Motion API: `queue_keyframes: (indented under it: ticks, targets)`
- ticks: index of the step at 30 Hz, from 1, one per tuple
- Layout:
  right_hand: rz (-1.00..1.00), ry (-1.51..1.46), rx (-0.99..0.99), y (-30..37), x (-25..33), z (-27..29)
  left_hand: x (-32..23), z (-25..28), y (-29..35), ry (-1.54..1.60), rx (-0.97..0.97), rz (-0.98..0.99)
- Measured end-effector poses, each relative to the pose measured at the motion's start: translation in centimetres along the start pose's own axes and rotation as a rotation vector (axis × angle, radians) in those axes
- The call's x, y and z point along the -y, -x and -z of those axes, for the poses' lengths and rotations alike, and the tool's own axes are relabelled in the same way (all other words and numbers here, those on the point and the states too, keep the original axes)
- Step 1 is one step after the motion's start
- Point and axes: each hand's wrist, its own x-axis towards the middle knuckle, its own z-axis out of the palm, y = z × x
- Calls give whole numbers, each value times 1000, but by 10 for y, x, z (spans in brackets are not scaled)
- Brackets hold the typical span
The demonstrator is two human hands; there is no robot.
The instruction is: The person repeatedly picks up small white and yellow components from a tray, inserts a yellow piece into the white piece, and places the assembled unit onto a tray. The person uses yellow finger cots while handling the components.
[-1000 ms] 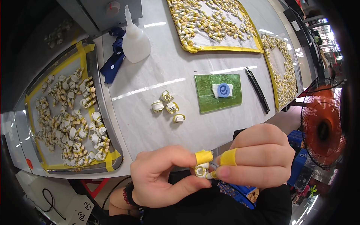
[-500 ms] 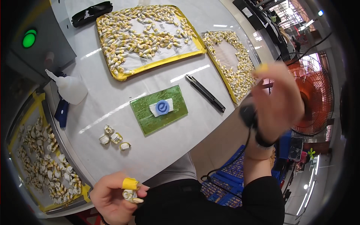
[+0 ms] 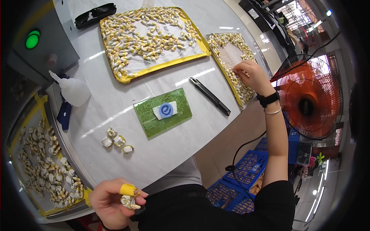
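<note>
Lower left, the curled left hand (image 3: 112,204) pinches a white piece (image 3: 128,200); upper right, the outstretched right hand (image 3: 255,77) bends over a tray (image 3: 230,57), grip unclear.

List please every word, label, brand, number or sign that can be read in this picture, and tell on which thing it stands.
Blue disc: one dark, curved, letter-like mark, not copied here.
Tray liner: faint grey marks, too small to read.
White piece in the left hand: tiny dark marks, too small to read.
I can make out no other text with certainty.
</note>
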Motion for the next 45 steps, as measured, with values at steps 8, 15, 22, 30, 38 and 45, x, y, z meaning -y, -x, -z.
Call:
queue_keyframes:
  ticks: [8, 15, 22, 30, 38, 45]
  targets:
    - [-106, -85, -19, -1, -3, -1, 4, 2, 2, 16, -36, -9]
    - [-137, -492, -183, -9, 64, 10, 7, 3, 0, 149, -93, -17]
    - [167, -745, -27, -13, 157, 3, 7, 0, -1, -44, -91, -28]
    - [485, -305, -101, -24, 183, -8, 6, 6, 4, 23, -147, -94]
    - [551, -174, -106, -24, 186, -15, 9, 9, 5, 28, -182, -178]
    - [535, -146, -132, -20, 195, -17, 9, 3, 3, -37, -218, -285]
